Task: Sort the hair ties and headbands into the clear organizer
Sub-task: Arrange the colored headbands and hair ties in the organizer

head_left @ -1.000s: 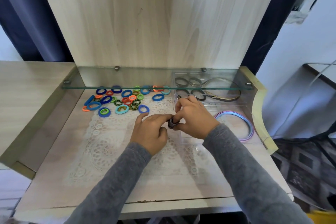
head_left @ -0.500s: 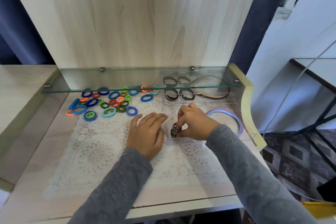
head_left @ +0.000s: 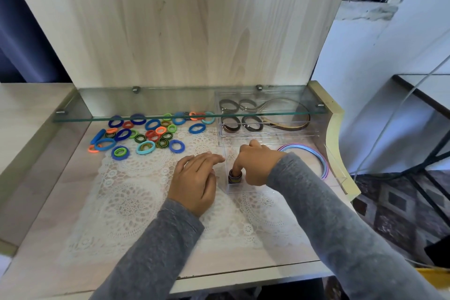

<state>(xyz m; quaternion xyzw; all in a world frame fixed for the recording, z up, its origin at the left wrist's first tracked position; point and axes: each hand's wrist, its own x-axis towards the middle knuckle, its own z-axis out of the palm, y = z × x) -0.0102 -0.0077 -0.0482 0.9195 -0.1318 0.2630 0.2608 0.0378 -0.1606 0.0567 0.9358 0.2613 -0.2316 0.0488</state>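
A person in grey sleeves sorts hair ties at a pale wooden desk [head_left: 48, 214] covered by a white lace mat [head_left: 131, 192]. At centre frame the right hand [head_left: 255, 165] reaches into the front left compartment of the clear organizer [head_left: 292, 137], its index finger pushed down through a small stack [head_left: 235, 177] of dark ties, the other fingers curled in; the stack sits low in that compartment, ringed round the fingertip. Whether the thumb touches the stack cannot be told. Just left of it, the left hand [head_left: 194, 182] lies released, palm down on the mat, fingers loosely spread and holding nothing, fingertips near the organizer's left wall.

Loose ties [head_left: 146, 134] in blue, green, orange and red lie scattered in the left middle of the frame, partly under a glass shelf [head_left: 146, 105]. In the organizer's rear compartments, right of centre, lie four dark ties [head_left: 243, 122] and a brown headband [head_left: 292, 126]. Pastel headbands [head_left: 321, 161] curve inside the organizer's front right section, just beyond the right wrist
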